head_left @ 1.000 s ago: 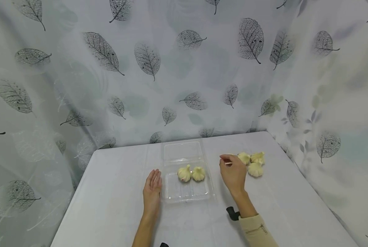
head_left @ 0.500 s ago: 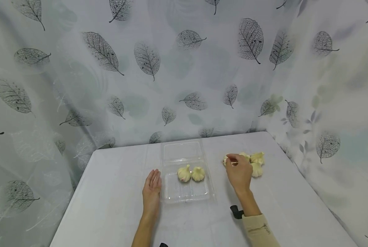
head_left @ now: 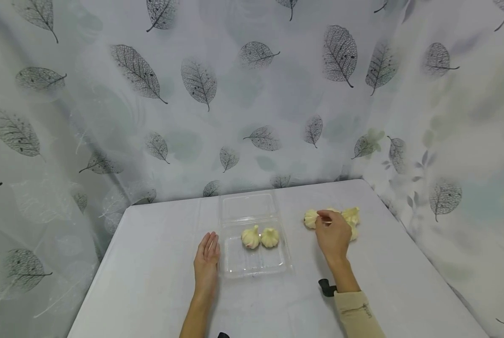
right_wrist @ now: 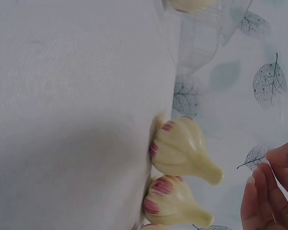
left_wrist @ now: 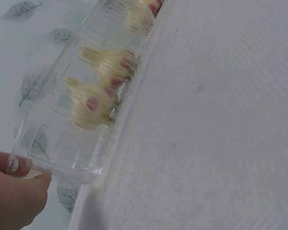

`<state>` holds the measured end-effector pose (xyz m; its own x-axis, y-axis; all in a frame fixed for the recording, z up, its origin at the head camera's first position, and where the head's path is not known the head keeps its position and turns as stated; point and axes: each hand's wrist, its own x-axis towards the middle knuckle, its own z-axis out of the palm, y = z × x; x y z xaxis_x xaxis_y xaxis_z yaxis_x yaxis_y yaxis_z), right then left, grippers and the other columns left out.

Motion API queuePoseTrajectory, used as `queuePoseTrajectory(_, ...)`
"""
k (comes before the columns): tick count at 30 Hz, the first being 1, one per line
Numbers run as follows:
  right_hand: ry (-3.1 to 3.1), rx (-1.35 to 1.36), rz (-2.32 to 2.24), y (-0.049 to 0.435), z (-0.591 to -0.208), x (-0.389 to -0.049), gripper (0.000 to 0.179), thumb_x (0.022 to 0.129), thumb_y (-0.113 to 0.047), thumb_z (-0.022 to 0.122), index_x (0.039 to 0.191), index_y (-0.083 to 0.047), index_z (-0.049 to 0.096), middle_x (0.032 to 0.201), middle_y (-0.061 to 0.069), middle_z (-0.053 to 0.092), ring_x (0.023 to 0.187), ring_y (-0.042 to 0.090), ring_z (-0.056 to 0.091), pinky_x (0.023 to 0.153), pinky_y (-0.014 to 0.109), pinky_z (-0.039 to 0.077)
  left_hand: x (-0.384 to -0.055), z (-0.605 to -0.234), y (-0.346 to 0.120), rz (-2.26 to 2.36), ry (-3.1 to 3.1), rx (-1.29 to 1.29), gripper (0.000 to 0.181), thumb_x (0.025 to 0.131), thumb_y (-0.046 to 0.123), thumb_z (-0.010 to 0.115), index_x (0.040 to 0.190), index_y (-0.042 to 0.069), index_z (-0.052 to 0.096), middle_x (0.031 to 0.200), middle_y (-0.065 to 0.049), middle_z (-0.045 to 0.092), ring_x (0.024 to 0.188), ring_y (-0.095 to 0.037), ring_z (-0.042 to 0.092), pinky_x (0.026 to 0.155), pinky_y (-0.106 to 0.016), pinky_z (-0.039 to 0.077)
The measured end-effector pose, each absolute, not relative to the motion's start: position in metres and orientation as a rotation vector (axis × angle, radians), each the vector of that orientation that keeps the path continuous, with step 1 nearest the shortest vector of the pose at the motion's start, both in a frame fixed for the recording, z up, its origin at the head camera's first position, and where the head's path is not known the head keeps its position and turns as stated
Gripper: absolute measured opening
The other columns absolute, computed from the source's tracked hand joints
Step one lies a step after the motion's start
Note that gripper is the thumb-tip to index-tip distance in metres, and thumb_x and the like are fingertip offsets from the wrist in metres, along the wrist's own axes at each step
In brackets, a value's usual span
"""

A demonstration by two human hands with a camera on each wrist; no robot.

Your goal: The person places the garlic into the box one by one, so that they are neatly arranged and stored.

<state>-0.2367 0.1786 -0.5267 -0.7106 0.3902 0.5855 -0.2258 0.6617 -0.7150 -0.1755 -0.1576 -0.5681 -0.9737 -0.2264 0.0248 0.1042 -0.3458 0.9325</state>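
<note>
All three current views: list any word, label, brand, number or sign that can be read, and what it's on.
No readable text in any view.
Right sleeve: small dark marking near the cuff, too small to read or to tell if it is lettering.
Clear container and garlic bulbs: no lettering visible.
Curtain: printed leaves, no lettering visible.

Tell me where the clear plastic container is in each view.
Head: the container sits lower middle.
Left wrist: it slants through the upper left to the top edge.
Right wrist: cut off at the top edge, right of centre.
Shared landmark: the leaf-patterned curtain.
</note>
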Motion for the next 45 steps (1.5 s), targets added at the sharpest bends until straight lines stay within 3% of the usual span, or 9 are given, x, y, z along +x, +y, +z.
queuePoseTrajectory(8,-2.098,-0.175,1.039,0.188,-0.531,-0.238,0.015,0.084,0.002,0.073,0.096,-0.002,0.081,0.089,0.016,0.073,0.075,0.031,0.071,0.066,0.043,0.057,-0.174,-0.567,-0.158,-2.421,-1.658,0.166,0.062,0.104,-0.015,0.041,0.162,-0.001,0.024,0.167,-0.014,0.032,0.155,-0.025,0.031,0.122,-0.025,0.036)
queuePoseTrajectory(19,-2.103,-0.333,0.996,0.21,-0.535,-0.238,0.019,0.083,0.002,0.07,0.098,0.001,0.08,0.096,0.024,0.07,0.084,0.039,0.064,0.072,0.055,0.049,-0.172,-0.566,-0.157,-2.419,-1.692,0.15,0.064,0.103,-0.016,0.038,0.163,0.0,0.023,0.168,-0.013,0.03,0.156,-0.025,0.029,0.122,-0.024,0.034)
queuePoseTrajectory(35,-2.159,-0.559,1.07,0.237,-0.543,-0.237,0.026,0.089,-0.005,0.073,0.113,0.002,0.076,0.117,0.027,0.064,0.101,0.044,0.065,0.088,0.061,0.052,-0.173,-0.567,-0.157,-2.416,-1.69,0.163,0.063,0.104,-0.015,0.039,0.162,0.001,0.024,0.167,-0.012,0.032,0.155,-0.024,0.031,0.122,-0.025,0.035)
queuePoseTrajectory(41,-2.148,-0.582,1.071,0.244,-0.546,-0.237,0.025,0.088,-0.003,0.067,0.11,0.002,0.077,0.114,0.027,0.064,0.097,0.043,0.065,0.085,0.06,0.051,-0.172,-0.566,-0.157,-2.412,-1.702,0.151,0.063,0.103,-0.016,0.038,0.163,0.0,0.023,0.168,-0.013,0.031,0.156,-0.025,0.03,0.123,-0.026,0.033)
queuePoseTrajectory(45,-2.134,-0.576,1.068,0.247,-0.548,-0.237,0.025,0.087,-0.002,0.062,0.106,0.002,0.078,0.102,0.025,0.066,0.09,0.041,0.065,0.081,0.056,0.05,-0.172,-0.565,-0.157,-2.411,-1.706,0.152,0.064,0.103,-0.016,0.037,0.163,0.0,0.022,0.168,-0.013,0.031,0.156,-0.024,0.03,0.123,-0.026,0.033)
